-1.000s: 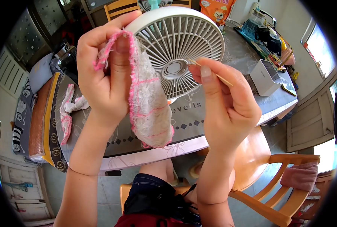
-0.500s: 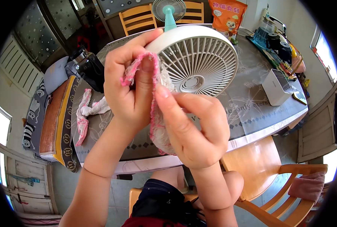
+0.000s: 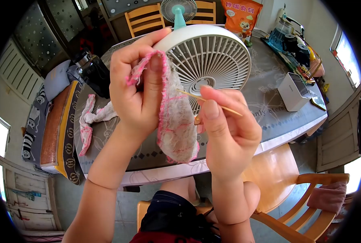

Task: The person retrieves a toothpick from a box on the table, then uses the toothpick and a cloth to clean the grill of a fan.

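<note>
My left hand [image 3: 134, 91] is closed on a worn whitish cloth [image 3: 178, 133] with a pink edge, pinching its upper part while the rest hangs down over the table's near side. A few thin pink lines cross the cloth. Between thumb and index finger, my right hand [image 3: 231, 135] grips a toothpick [image 3: 230, 109]. Its thin tip points left, close to the cloth's right side; I cannot tell whether it touches. Directly behind both hands stands a white fan [image 3: 229, 50], with my left fingertips near its rim.
On the table [image 3: 265, 129] lie a knotted pink-and-white cloth [image 3: 101, 114] at left, near a black jug [image 3: 93, 75]. A white box-shaped device [image 3: 291, 93], an orange bag [image 3: 242, 16] and a small teal fan [image 3: 179, 14] stand farther off. A wooden chair [image 3: 271, 170] is at right.
My right hand has moved right, off the cloth's edge, and turned so that the toothpick shows. More of the hanging cloth is visible. My left hand keeps its hold.
</note>
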A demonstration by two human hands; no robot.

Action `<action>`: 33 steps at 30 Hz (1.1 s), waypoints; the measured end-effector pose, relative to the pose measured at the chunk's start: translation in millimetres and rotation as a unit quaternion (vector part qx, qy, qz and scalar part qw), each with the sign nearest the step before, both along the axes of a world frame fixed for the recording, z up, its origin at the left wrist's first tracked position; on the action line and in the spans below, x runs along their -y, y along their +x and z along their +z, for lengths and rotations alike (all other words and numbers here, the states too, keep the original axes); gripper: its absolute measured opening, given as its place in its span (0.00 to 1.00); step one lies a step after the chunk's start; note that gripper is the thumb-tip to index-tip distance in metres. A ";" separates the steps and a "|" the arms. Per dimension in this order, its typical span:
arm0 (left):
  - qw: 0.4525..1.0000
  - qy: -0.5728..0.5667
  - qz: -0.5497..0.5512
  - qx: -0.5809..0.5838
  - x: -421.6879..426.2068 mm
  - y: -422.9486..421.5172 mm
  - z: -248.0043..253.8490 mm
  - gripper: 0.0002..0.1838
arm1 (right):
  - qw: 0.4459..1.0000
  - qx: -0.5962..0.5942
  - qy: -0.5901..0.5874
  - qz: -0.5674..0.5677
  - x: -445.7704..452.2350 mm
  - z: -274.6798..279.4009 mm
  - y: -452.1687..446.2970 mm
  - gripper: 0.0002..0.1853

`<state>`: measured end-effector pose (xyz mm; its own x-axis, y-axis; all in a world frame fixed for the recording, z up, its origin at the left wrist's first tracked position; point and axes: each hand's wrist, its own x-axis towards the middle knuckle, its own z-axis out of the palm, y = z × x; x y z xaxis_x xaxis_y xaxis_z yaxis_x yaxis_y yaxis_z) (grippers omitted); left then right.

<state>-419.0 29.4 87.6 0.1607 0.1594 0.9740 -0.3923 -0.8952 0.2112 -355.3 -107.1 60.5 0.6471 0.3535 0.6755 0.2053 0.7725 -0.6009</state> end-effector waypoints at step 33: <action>0.999 0.033 0.007 0.008 -4.6 0.1 -1.5 0.09 | 0.935 0.167 -0.027 -0.313 -4.6 -11.0 32.0 0.10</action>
<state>-418.9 34.0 86.2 0.1423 0.0961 0.9851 -0.3829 -0.9125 0.1443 -323.3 -102.4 49.5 0.4957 0.0159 0.8684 0.7897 0.4078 -0.4583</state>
